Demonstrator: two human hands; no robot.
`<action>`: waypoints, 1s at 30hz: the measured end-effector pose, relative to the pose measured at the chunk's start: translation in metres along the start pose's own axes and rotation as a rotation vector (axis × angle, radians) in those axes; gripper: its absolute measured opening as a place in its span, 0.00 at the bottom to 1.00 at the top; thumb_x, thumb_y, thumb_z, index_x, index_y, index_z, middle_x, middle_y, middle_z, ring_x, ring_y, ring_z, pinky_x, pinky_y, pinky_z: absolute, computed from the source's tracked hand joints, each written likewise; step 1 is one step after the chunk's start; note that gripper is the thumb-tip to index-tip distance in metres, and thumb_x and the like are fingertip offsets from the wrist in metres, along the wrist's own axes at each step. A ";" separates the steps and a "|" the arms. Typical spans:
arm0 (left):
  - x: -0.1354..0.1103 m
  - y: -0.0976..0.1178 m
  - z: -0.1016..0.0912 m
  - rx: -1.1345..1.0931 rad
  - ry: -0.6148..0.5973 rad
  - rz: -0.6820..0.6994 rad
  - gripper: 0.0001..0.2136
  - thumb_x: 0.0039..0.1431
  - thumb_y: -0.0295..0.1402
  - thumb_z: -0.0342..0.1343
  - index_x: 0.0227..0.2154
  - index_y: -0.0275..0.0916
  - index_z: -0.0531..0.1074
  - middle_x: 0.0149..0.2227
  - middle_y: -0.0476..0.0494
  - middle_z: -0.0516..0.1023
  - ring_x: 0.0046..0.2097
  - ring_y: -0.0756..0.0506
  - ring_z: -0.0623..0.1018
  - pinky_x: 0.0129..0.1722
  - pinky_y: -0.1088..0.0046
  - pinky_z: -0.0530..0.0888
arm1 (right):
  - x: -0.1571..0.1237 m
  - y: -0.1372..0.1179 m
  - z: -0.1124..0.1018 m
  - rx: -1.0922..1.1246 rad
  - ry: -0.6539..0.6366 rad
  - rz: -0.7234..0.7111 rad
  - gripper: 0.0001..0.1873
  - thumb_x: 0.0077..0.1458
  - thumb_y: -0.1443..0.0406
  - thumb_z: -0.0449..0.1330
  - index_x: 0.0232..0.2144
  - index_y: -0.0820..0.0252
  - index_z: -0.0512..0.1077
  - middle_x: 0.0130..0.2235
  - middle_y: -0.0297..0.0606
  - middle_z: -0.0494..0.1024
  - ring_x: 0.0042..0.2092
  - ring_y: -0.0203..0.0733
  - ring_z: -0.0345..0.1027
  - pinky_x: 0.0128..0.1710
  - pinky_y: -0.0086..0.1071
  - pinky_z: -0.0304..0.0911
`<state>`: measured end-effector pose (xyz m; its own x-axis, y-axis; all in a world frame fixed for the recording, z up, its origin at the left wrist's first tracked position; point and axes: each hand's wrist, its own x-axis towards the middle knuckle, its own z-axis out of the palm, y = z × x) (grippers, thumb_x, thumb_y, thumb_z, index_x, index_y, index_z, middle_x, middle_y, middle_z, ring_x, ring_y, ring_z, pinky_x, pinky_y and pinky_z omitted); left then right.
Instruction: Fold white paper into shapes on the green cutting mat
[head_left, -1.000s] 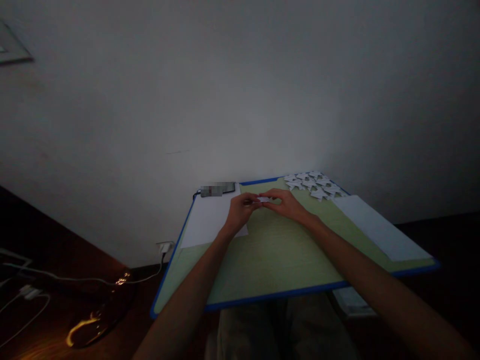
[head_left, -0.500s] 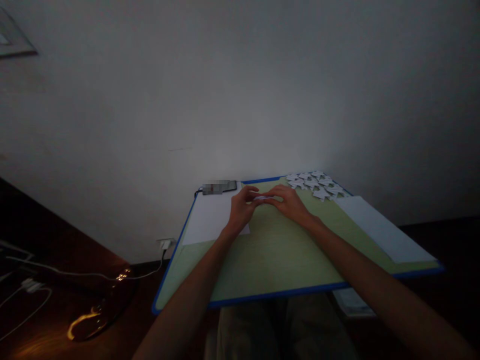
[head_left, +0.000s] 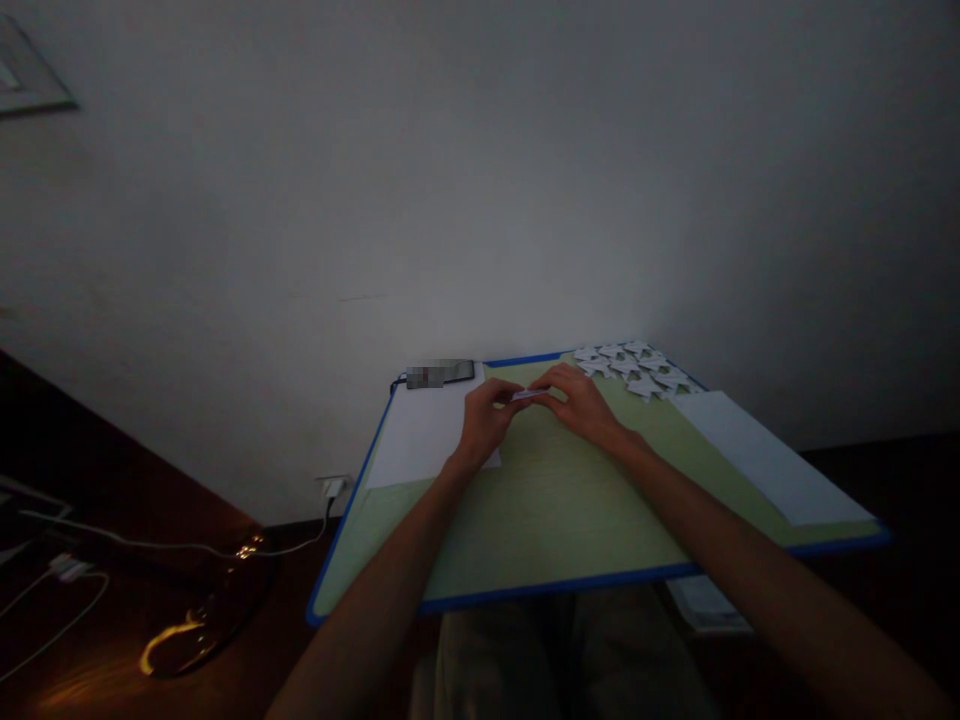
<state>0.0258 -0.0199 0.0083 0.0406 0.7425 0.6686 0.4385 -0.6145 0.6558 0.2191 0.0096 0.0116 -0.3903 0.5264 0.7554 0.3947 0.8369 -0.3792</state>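
head view: a green tabletop with a blue edge bears several things. from its middle, a white sheet lies at ten o'clock, with a dark device on its far end; folded white paper shapes lie grouped at one o'clock, and a pale sheet lies at three o'clock.

the device is partly masked by mosaic blocks. a picture frame at ten o'clock on the wall is cut off by the picture's edge, and a pale object at five o'clock is partly hidden under the tabletop.

the small paper piece is towards twelve o'clock from the tabletop's middle, between the two hands. the left hand pinches its nine o'clock end between thumb and fingers; the right hand pinches the three o'clock end likewise. fingertips cover both ends, so its full shape cannot be told.
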 end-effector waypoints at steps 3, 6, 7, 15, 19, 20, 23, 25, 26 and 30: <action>0.000 0.002 0.000 0.045 0.020 0.044 0.11 0.55 0.43 0.67 0.32 0.40 0.80 0.31 0.46 0.81 0.32 0.47 0.78 0.36 0.69 0.75 | 0.000 -0.001 0.001 -0.021 0.011 -0.011 0.15 0.64 0.53 0.59 0.36 0.55 0.79 0.37 0.41 0.81 0.43 0.48 0.72 0.46 0.42 0.62; 0.000 0.004 0.000 0.084 0.020 0.096 0.10 0.56 0.41 0.67 0.31 0.40 0.80 0.30 0.46 0.80 0.31 0.47 0.77 0.35 0.69 0.73 | 0.000 -0.001 0.003 -0.036 0.016 -0.033 0.15 0.64 0.53 0.58 0.36 0.56 0.77 0.37 0.41 0.80 0.42 0.48 0.71 0.46 0.42 0.62; 0.000 0.004 0.000 0.096 0.021 0.106 0.09 0.56 0.41 0.66 0.31 0.40 0.80 0.29 0.46 0.80 0.31 0.47 0.77 0.35 0.70 0.73 | -0.001 0.000 0.003 -0.037 0.018 -0.039 0.14 0.65 0.53 0.58 0.36 0.56 0.77 0.37 0.41 0.80 0.42 0.48 0.71 0.46 0.42 0.61; 0.000 0.004 0.001 0.089 0.030 0.104 0.09 0.56 0.35 0.67 0.36 0.39 0.76 0.34 0.45 0.79 0.34 0.48 0.77 0.37 0.70 0.75 | -0.001 -0.001 0.004 -0.046 0.038 -0.011 0.12 0.66 0.56 0.57 0.39 0.55 0.76 0.39 0.41 0.80 0.44 0.49 0.70 0.47 0.42 0.62; -0.001 0.002 0.002 0.027 0.040 0.084 0.09 0.57 0.34 0.66 0.37 0.39 0.74 0.37 0.44 0.79 0.35 0.48 0.78 0.37 0.70 0.76 | -0.001 -0.002 0.004 -0.021 0.070 0.001 0.11 0.65 0.56 0.58 0.39 0.55 0.75 0.39 0.41 0.79 0.43 0.49 0.70 0.46 0.43 0.62; -0.001 0.002 0.002 0.026 0.044 0.091 0.08 0.57 0.34 0.65 0.37 0.39 0.74 0.36 0.44 0.79 0.35 0.48 0.78 0.37 0.70 0.76 | -0.001 -0.002 0.004 -0.011 0.072 0.002 0.11 0.65 0.56 0.59 0.39 0.56 0.75 0.39 0.41 0.79 0.43 0.48 0.70 0.46 0.42 0.63; -0.001 0.004 0.001 0.049 0.052 0.118 0.07 0.59 0.36 0.64 0.35 0.39 0.75 0.35 0.45 0.79 0.34 0.48 0.78 0.37 0.70 0.76 | -0.001 -0.001 0.004 0.016 0.071 0.021 0.10 0.65 0.56 0.59 0.39 0.55 0.75 0.39 0.41 0.79 0.42 0.48 0.70 0.45 0.41 0.64; -0.001 0.005 0.000 0.076 0.058 0.135 0.08 0.59 0.38 0.64 0.32 0.40 0.75 0.33 0.45 0.79 0.34 0.47 0.78 0.37 0.69 0.76 | -0.001 0.000 0.004 0.030 0.065 0.033 0.10 0.65 0.56 0.59 0.39 0.55 0.75 0.39 0.40 0.79 0.42 0.47 0.70 0.45 0.41 0.64; -0.001 0.006 -0.001 0.086 0.065 0.139 0.08 0.58 0.39 0.65 0.32 0.40 0.76 0.33 0.45 0.80 0.34 0.47 0.78 0.38 0.68 0.76 | -0.001 0.000 0.005 0.036 0.063 0.035 0.10 0.65 0.56 0.59 0.39 0.55 0.75 0.39 0.40 0.79 0.42 0.47 0.70 0.45 0.41 0.64; -0.001 0.010 -0.003 0.097 0.104 0.107 0.09 0.56 0.42 0.67 0.30 0.41 0.79 0.31 0.45 0.82 0.32 0.46 0.79 0.38 0.68 0.75 | -0.001 -0.001 0.004 0.053 0.069 0.035 0.10 0.64 0.56 0.59 0.39 0.55 0.75 0.39 0.40 0.79 0.43 0.47 0.70 0.45 0.40 0.64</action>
<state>0.0275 -0.0276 0.0149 0.0010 0.6399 0.7685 0.5215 -0.6560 0.5456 0.2157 0.0089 0.0091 -0.3178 0.5453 0.7757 0.3621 0.8259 -0.4323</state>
